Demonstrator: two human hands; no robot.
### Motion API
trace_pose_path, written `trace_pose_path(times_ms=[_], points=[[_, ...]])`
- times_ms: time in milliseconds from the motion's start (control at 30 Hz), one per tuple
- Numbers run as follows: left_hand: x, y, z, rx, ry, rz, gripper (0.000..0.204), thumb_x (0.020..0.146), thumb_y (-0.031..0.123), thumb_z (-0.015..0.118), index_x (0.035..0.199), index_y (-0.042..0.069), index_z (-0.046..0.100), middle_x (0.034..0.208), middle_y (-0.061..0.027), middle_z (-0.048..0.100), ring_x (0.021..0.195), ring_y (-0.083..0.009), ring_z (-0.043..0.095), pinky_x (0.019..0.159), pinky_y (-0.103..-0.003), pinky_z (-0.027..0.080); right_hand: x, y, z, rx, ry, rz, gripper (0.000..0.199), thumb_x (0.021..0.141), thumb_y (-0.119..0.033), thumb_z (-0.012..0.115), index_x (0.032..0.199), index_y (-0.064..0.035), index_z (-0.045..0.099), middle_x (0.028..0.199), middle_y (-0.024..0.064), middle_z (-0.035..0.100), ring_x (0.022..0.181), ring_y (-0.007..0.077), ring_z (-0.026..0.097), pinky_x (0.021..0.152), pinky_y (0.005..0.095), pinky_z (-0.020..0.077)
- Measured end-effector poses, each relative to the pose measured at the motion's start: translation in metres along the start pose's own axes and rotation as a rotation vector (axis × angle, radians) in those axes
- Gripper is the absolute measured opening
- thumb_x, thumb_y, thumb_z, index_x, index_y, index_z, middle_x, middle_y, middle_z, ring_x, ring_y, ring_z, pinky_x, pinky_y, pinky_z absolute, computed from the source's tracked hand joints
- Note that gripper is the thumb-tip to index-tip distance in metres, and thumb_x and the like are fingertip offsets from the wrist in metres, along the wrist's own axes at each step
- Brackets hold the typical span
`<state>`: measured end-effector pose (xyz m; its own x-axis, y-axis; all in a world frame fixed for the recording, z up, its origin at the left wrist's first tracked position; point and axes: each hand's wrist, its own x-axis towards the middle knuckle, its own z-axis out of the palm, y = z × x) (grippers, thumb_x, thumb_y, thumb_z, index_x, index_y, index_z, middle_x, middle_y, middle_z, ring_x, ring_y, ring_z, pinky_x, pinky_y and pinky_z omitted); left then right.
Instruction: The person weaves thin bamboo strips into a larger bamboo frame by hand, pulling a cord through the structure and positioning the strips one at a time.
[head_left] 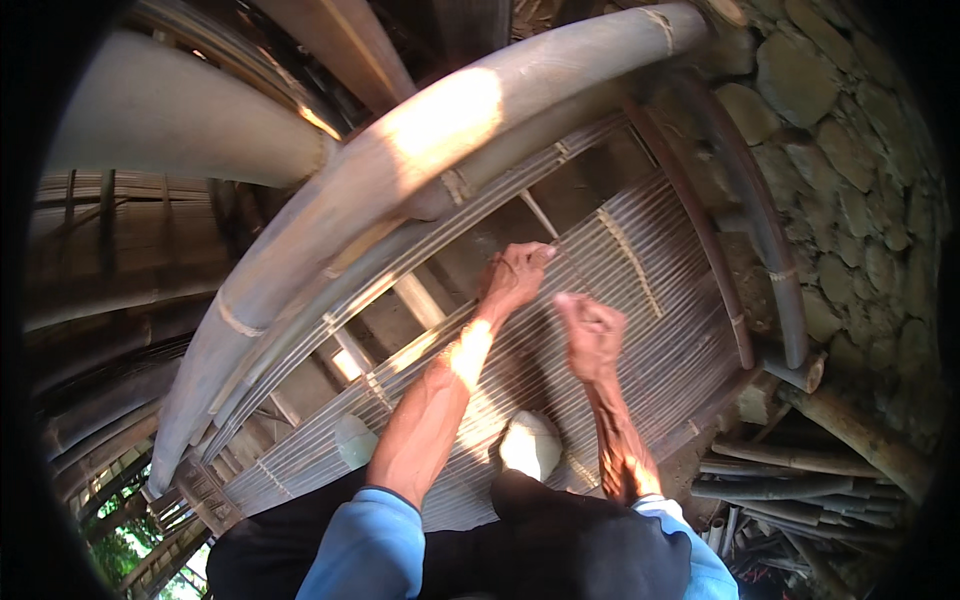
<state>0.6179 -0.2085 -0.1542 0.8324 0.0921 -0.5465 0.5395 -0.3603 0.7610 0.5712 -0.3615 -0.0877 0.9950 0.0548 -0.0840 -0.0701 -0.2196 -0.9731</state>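
Beneath me is a seat or platform of thin parallel bamboo slats (690,300), with an open gap along its far side. My left hand (513,277) is closed at the edge of that gap, thumb and fingers pinched together. Just right of it and nearer to me, my right hand (595,337) is curled closed above the slats, its thumb side toward the left hand. Whatever either hand holds is too thin or hidden to make out. A pale woven tie (632,262) crosses the slats to the right of the hands.
A thick bamboo pole (440,130) arches along the far side. Brown bamboo rails (690,225) close the right end, beside a stone wall (835,190). Cut poles (790,487) lie stacked at lower right. My light-coloured shoe (530,446) rests on the slats.
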Motion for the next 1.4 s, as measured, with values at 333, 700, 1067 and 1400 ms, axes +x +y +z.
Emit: trace_pose_path(times_ms=[333, 700, 1067, 1400], points=[[-0.018, -0.027, -0.078, 0.786, 0.704, 0.783, 0.040, 0.073, 0.011, 0.071, 0.112, 0.006, 0.062, 0.102, -0.0125, 0.063, 0.095, -0.0313, 0.064, 0.083, -0.045, 0.049, 0.001, 0.006, 0.003, -0.009, 0.065, 0.119, 0.040, 0.098, -0.010, 0.071, 0.064, -0.0053, 0.050, 0.064, -0.0067, 0.041, 0.063, 0.0048, 0.035, 0.057, 0.0242, 0.0329], [-0.057, -0.042, -0.076, 0.769, 0.339, 0.655, 0.040, 0.078, 0.015, 0.065, 0.118, 0.006, 0.064, 0.096, -0.0135, 0.063, 0.089, -0.0326, 0.067, 0.066, -0.046, 0.057, 0.018, 0.004, -0.013, -0.046, -0.100, -0.009, 0.039, 0.100, -0.013, 0.066, 0.066, -0.0073, 0.046, 0.064, -0.0068, 0.037, 0.062, 0.0050, 0.032, 0.055, 0.0268, 0.0265], [-0.104, 0.003, -0.042, -0.057, 0.303, 0.480, 0.027, 0.092, 0.020, 0.062, 0.113, 0.005, 0.070, 0.106, -0.0093, 0.071, 0.106, -0.0319, 0.062, 0.096, -0.045, 0.046, 0.055, -0.079, 0.009, -0.115, -0.509, -0.349, 0.018, 0.099, -0.019, 0.067, 0.101, -0.0036, 0.077, 0.094, 0.0059, 0.064, 0.089, 0.0149, 0.062, 0.079, 0.0313, 0.0518], [-0.095, -0.029, -0.132, -0.993, 0.026, -0.037, 0.021, 0.095, 0.014, 0.067, 0.106, -0.004, 0.071, 0.068, 0.0034, 0.051, 0.055, -0.0031, 0.039, 0.046, -0.020, 0.030, 0.142, -0.108, -0.032, -0.687, -0.446, -0.358, 0.041, 0.098, -0.031, 0.060, 0.128, -0.0041, 0.069, 0.114, 0.0198, 0.069, 0.112, 0.0347, 0.061, 0.096, 0.0457, 0.0512]])
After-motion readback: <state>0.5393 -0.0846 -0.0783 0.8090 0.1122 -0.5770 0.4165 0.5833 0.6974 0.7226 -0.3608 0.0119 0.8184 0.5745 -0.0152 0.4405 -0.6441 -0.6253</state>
